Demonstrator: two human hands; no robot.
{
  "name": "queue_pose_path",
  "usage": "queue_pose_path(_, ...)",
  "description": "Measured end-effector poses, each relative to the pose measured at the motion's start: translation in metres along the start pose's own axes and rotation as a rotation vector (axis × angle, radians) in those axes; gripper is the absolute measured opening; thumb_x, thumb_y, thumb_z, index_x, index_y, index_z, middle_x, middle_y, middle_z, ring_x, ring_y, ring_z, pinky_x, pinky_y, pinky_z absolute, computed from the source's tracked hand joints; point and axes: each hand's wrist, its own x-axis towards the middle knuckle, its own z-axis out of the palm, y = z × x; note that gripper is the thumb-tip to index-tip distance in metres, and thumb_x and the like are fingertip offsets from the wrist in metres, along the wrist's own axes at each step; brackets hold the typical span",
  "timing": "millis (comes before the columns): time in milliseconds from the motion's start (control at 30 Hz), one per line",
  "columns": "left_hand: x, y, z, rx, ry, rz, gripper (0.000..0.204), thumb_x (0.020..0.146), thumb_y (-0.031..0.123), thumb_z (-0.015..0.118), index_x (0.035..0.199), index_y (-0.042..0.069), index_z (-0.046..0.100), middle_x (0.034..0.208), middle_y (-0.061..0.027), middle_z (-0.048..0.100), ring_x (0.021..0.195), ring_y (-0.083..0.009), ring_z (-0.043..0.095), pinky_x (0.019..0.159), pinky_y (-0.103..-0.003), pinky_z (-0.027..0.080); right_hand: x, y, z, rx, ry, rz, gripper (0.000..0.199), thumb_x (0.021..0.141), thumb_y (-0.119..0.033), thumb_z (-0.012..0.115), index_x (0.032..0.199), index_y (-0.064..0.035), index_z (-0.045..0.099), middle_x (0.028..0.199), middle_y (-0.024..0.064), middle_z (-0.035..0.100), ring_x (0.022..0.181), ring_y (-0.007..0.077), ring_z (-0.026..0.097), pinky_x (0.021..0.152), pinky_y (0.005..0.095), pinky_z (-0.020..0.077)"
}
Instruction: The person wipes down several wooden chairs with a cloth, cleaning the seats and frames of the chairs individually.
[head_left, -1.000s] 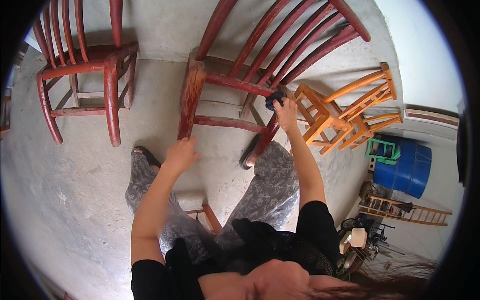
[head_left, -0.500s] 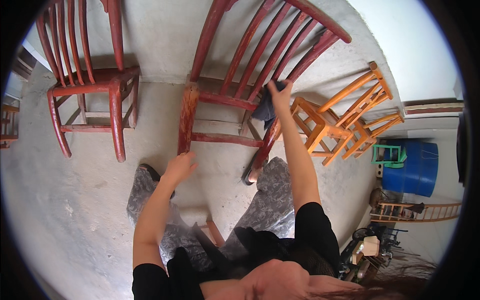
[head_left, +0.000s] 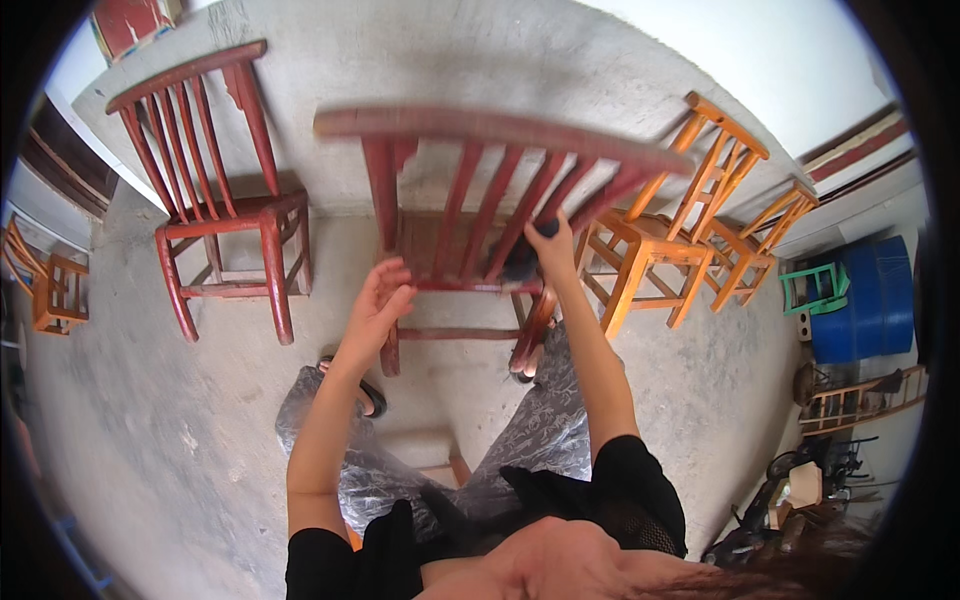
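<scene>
Bright, even daylight, soft shadows under chairs; far wall + far right washed pale. Strong fisheye: edges bend, black vignette round rim. Top rail of red chair (head_left: 500, 128) smeared w/ motion blur; near bottom edge out of focus, rest fairly sharp

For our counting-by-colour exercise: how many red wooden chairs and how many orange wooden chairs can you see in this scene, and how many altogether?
Red chairs: 2
Orange chairs: 3, one of them small, at the left edge
Total: 5
</scene>
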Motion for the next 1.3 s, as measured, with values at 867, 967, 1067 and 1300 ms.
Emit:
queue_pose_path(867,-0.103,0.041,0.018,-1.328,-0.414,-0.117,0.047,0.073,0.0,0.051,0.119,0.004,0.043,0.122,-0.0116,0.046,0.115,-0.0239,0.043,0.095,-0.04,0.038,-0.177,-0.227,0.146,-0.811,-0.362,-1.127,0.022,0.071,-0.026,0.062,0.083,-0.0104,0.055,0.08,0.0033,0.048,0.079,0.0218,0.046,0.069,0.0343,0.0352)
queue_pose_path(967,-0.091,0.037,0.017,-1.166,-0.34,-0.01,0.049,0.065,-0.007,0.043,0.113,0.002,0.048,0.119,-0.0107,0.048,0.112,-0.0247,0.044,0.098,-0.04,0.034,-0.161,-0.224,0.094,-0.881,-0.171,-1.238,0.013,0.069,-0.019,0.061,0.076,-0.0107,0.053,0.071,0.0036,0.046,0.069,0.0211,0.047,0.061,0.0345,0.0341)
queue_pose_path(1067,-0.09,0.061,0.03,-1.184,-0.337,-0.036,0.052,0.06,-0.009,0.041,0.111,0.001,0.049,0.113,-0.0104,0.053,0.116,-0.025,0.04,0.104,-0.039,0.026,-0.139,-0.208,-0.007,-1.181,0.024,-0.96,0.012,0.065,-0.016,0.059,0.059,-0.0112,0.049,0.056,0.0048,0.042,0.052,0.0218,0.044,0.051,0.0371,0.0338)
queue_pose_path(1300,-0.09,0.066,0.064,-1.02,-0.122,-0.093,0.03,0.076,0.001,0.05,0.106,0.003,0.052,0.11,-0.0104,0.055,0.107,-0.0226,0.049,0.1,-0.038,0.033,-0.116,-0.199,-0.114,-1.232,0.448,-0.687,0.009,0.078,-0.017,0.053,0.075,-0.0082,0.054,0.078,0.0076,0.054,0.079,0.0265,0.047,0.064,0.0357,0.0307)
